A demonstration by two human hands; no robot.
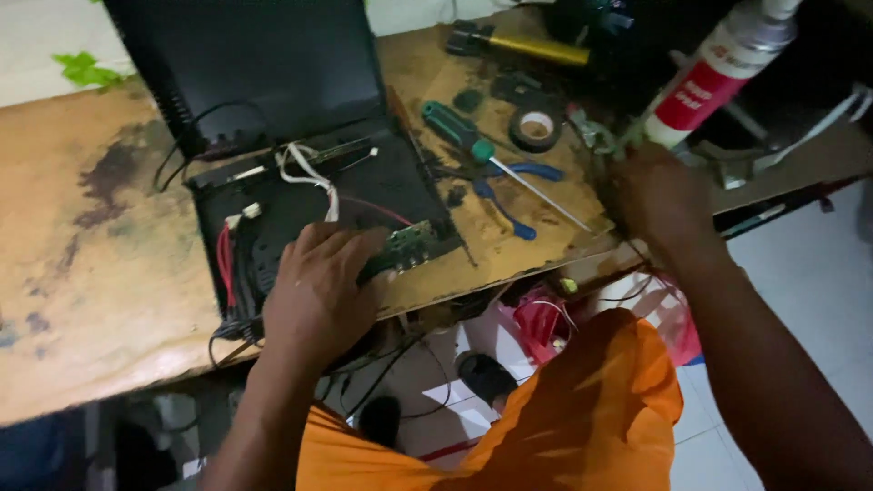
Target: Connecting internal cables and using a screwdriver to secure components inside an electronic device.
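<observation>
My left hand point(318, 291) rests palm down inside an opened black electronic device point(300, 195), fingers spread near a small green circuit board point(407, 244) and red and white wires point(314, 177). The device's black lid point(250, 64) stands open behind it. My right hand point(657, 193) reaches to the bench's right edge, its fingers closed around the lower end of a white and red tube in a caulking gun point(718, 73). What exactly the fingers grip is partly hidden.
On the worn wooden bench point(91, 273) lie a green-handled screwdriver point(473, 141), blue-handled pliers point(509, 195), a roll of black tape point(535, 127) and a yellow and black tool point(523, 44). Cables and a pink bag point(541, 323) hang below the edge over a white tiled floor.
</observation>
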